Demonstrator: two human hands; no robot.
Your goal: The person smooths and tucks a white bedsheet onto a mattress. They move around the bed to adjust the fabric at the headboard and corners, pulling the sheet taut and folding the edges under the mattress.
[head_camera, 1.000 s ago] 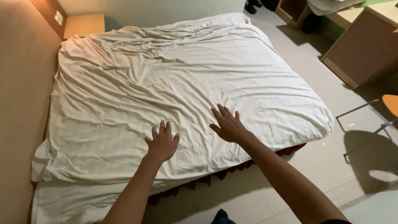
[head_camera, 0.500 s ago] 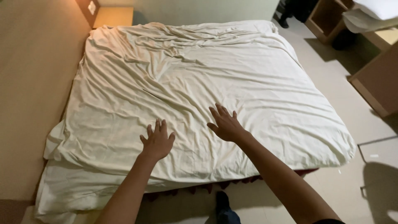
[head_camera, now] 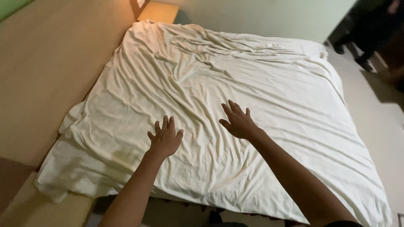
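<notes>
Sheet (head_camera: 235, 84) runs lengthwise away, both hands flat.

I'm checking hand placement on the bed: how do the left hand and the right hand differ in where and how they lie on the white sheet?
The left hand lies nearer the bed's foot edge and the wall side; the right hand reaches farther up the white sheet, toward its middle. The left hand's fingers point straight up the bed; the right hand's angle toward the wall. Both are open, palms down, fingers spread, gripping nothing.
</notes>
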